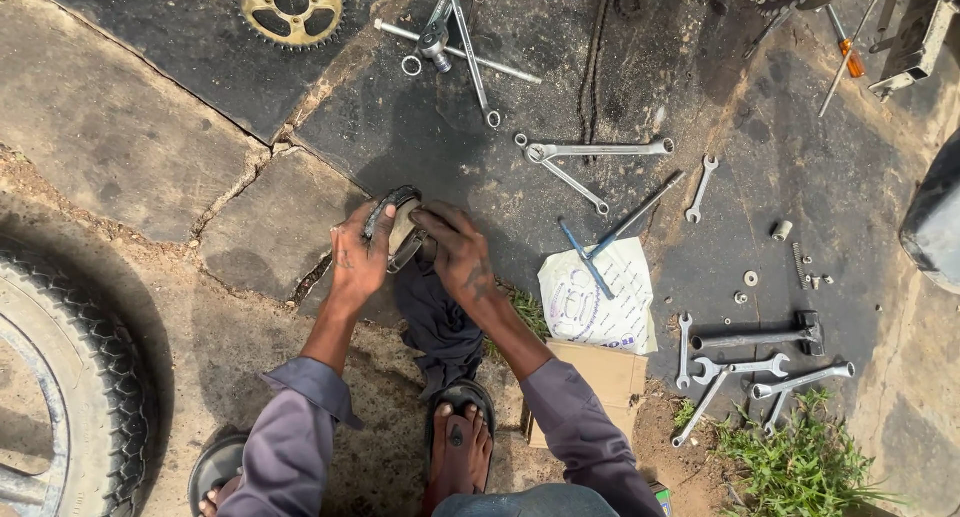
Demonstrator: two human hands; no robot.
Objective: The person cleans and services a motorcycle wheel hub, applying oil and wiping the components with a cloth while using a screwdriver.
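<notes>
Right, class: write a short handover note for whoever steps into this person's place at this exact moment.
Left hand: grips the curved brake shoe by its dark outer edge.
Right hand: pressed on the shoe's inner side, over a dark rag hanging below.
Around: spanners, a hammer, a sprocket, a chain, a white bag on oily stone.
Done: parts off, laid out.
Left: cannot tell how clean the shoe is.

Grey-purple long sleeves with cuffs pushed up the forearms, dark open sandals (toes showing), grease-smudged left hand [357,257]
</notes>
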